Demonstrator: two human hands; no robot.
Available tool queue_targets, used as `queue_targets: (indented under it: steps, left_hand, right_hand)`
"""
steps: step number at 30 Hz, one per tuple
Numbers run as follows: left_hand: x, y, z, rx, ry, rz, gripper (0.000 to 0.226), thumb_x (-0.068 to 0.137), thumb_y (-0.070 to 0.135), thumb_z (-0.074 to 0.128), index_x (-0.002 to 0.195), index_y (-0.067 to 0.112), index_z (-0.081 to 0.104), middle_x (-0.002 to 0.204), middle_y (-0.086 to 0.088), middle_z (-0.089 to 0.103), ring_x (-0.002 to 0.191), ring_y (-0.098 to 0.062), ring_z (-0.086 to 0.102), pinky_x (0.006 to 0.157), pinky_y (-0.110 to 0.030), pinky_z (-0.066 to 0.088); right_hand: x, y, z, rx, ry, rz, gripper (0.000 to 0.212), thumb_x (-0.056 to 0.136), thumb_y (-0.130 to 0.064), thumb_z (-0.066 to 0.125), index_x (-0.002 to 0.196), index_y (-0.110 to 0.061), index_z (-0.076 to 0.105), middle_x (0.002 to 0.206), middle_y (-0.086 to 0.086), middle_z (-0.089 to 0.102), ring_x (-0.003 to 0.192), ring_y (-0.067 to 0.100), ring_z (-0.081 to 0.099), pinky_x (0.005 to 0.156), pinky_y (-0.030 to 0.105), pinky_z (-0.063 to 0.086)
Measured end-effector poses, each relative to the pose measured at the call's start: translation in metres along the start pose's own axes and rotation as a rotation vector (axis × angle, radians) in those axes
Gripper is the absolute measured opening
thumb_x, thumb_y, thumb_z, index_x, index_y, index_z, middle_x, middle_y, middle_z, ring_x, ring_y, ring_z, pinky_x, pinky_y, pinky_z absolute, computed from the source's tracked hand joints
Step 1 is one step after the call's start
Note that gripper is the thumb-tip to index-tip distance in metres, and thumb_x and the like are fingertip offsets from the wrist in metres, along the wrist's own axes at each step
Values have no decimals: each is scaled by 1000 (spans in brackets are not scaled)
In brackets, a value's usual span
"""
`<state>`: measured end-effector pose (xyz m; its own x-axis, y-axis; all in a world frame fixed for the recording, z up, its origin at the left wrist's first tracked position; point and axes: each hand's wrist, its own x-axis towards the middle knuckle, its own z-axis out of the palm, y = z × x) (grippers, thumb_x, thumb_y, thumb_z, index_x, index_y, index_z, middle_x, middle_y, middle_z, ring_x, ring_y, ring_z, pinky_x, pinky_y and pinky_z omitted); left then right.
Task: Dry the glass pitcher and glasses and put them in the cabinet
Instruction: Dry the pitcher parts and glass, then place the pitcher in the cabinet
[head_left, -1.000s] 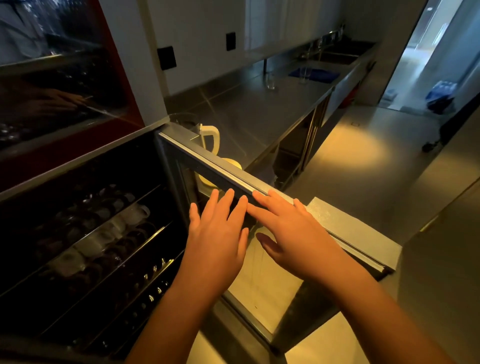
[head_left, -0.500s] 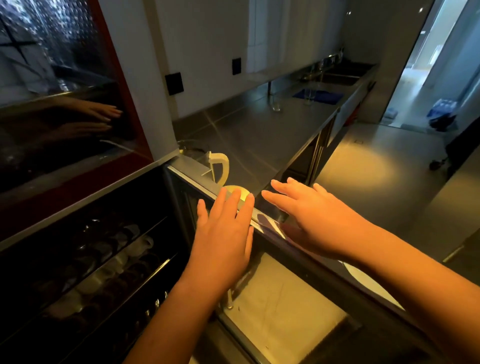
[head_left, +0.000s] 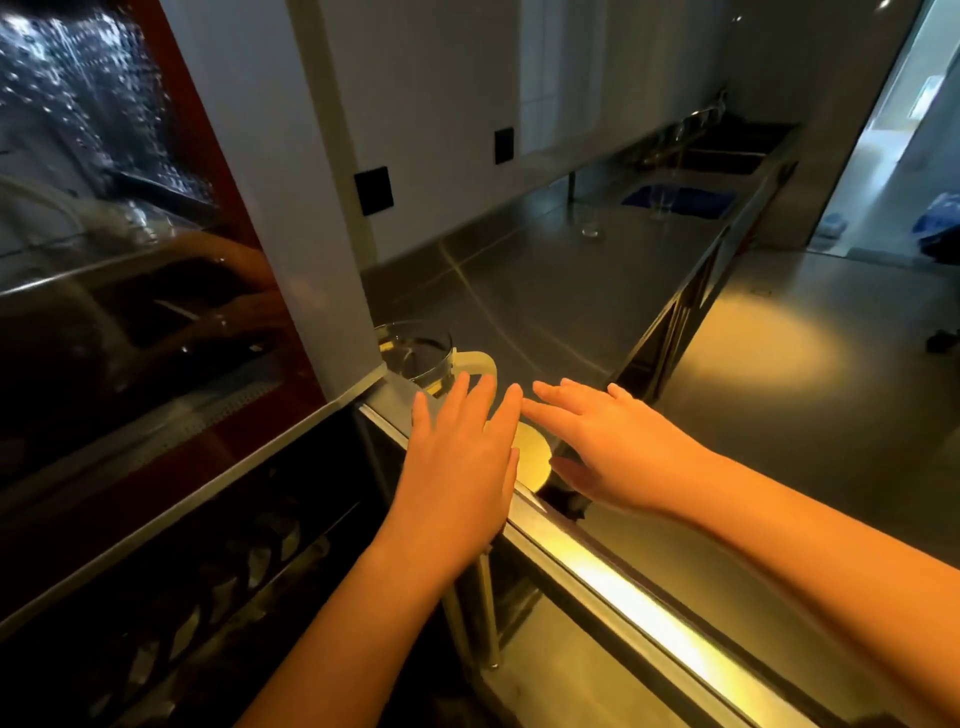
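Note:
A glass pitcher (head_left: 415, 356) with a pale handle stands on the steel counter beside the cabinet, and its round pale lid (head_left: 532, 457) lies in front of it. My left hand (head_left: 460, 462) and my right hand (head_left: 602, 447) hover flat, fingers apart, over the open cabinet door (head_left: 639, 618), just before the pitcher and lid, holding nothing. Inside the cabinet (head_left: 171, 597) dark racks hold several glasses. Farther down the counter stand two glasses, one (head_left: 591, 228) on the steel and one (head_left: 662, 205) on a blue cloth.
The steel counter (head_left: 545, 296) runs away to a sink (head_left: 722, 156) at the far end. A blue cloth (head_left: 680, 200) lies before the sink. A red-framed upper cabinet with a reflective glass front (head_left: 104, 234) is on the left. Open floor lies on the right.
Both hands have left the top edge of the cabinet door and moved forward towards the pitcher and lid. The view has risen, so the door now sits lower in the frame.

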<state>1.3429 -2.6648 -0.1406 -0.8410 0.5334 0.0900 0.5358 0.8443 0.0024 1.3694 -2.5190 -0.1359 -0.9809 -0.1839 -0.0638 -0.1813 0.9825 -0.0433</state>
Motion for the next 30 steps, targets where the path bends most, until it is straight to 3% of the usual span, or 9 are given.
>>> queue_targets:
  steps: [6,16,20,24,30]
  left_hand:
    - [34,-30,6,-16,41,113,57,98,38,33,146,28,4,155,2,4,143,-20,-1,113,-44,-1]
    - [78,-68,15,-32,53,172,60,98,38,33,147,27,-1,156,1,-2,142,-21,-9,112,-45,-3]
    - [94,-73,15,-16,73,162,60,97,35,37,146,27,3,156,1,-2,142,-21,-12,110,-42,-8]
    - [106,-76,14,2,90,142,57,98,33,37,146,26,8,156,1,-1,142,-21,-11,99,-35,-14]
    - [116,-79,21,18,67,75,53,99,31,32,146,27,8,156,0,1,142,-20,-11,102,-36,-14]
  right_hand:
    - [45,3,2,18,43,69,65,93,-31,49,146,-32,11,155,-4,12,142,19,12,113,42,14]
    - [123,22,11,1,56,38,70,91,-34,53,146,-31,10,152,-1,23,137,19,27,110,36,29]
    - [166,39,33,-19,61,-22,70,90,-37,54,146,-31,12,152,1,24,136,21,29,108,41,33]
    - [203,49,56,12,92,-75,67,88,-38,55,144,-31,19,151,2,27,134,21,32,105,46,36]
    - [235,56,81,73,84,-117,68,89,-38,54,145,-34,16,150,6,26,135,24,29,105,49,32]
